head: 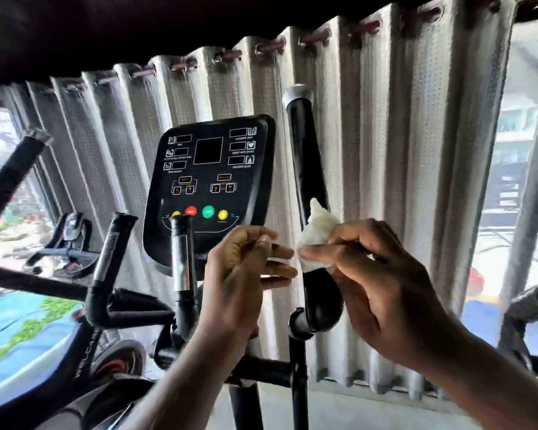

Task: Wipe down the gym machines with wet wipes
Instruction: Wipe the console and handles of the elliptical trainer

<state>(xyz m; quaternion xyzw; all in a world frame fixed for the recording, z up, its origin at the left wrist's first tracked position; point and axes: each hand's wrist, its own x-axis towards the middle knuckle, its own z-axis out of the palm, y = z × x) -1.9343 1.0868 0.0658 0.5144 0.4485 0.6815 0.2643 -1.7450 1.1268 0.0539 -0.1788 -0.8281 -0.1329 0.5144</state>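
The right hand has its grip closed round a wet wipe. Thumb and curled fingers pinch the white, crumpled wad, whose soft peak points upward. The wipe lies against the front of the elliptical trainer's right handlebar, low on its straight run and just above where it swells and bends into a joint. That bar is a smooth, glossy black tube with a silver cap at the top.

The left hand is raised just beside the wipe, knuckles bent and two fingertips reaching toward the wad's left edge. Whether its grip holds a corner of the wipe cannot be told.

Left of the bar stands the console — a flat black panel with rounded corners, dark display windows and a row of round yellow, red and green buttons near its lower edge. Only a narrow gap separates the console's right edge from the handlebar. In front of the console rises a short fixed handle with a chrome band, and further left a matte, foam-covered handle tilts outward.

Behind everything hangs a pale grey curtain in deep vertical folds, finely dotted and threaded on metal eyelets. To the right of the handlebar there is open room in front of the folds, as far as a bright window.
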